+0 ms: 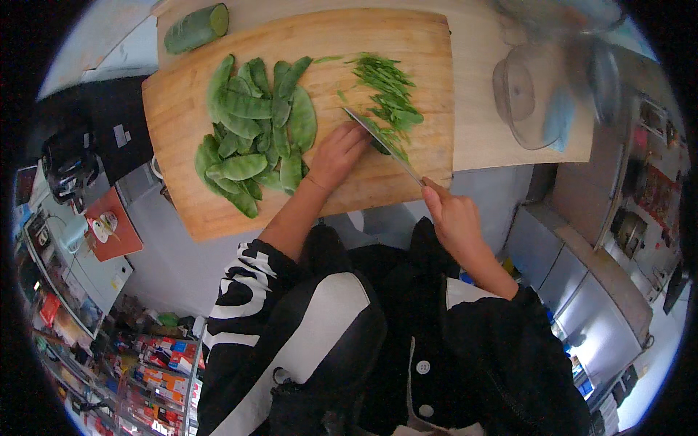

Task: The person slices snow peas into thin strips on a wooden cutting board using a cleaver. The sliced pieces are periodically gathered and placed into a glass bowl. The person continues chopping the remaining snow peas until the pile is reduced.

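Observation:
My right hand (pixel 454 221) grips a knife (pixel 396 156), its blade angled up and leftward across the wooden board (pixel 203 218). My left hand (pixel 338 156) has its fingers curled beside the blade, pressing on green pods that are mostly hidden under the fingers and knife. Shredded green strips (pixel 382 83) lie beyond and right of the blade. A pile of flat green bean pods (pixel 240 167) covers the board's left half.
A cut cucumber-like vegetable (pixel 190 30) lies beyond the board's back left. To the right stands a glass dish (pixel 523 98) on the pale worktop (pixel 476 149). A dark counter (pixel 120 116) is at left, shelves of packages (pixel 160 370) lower left, cabinets (pixel 552 269) at right.

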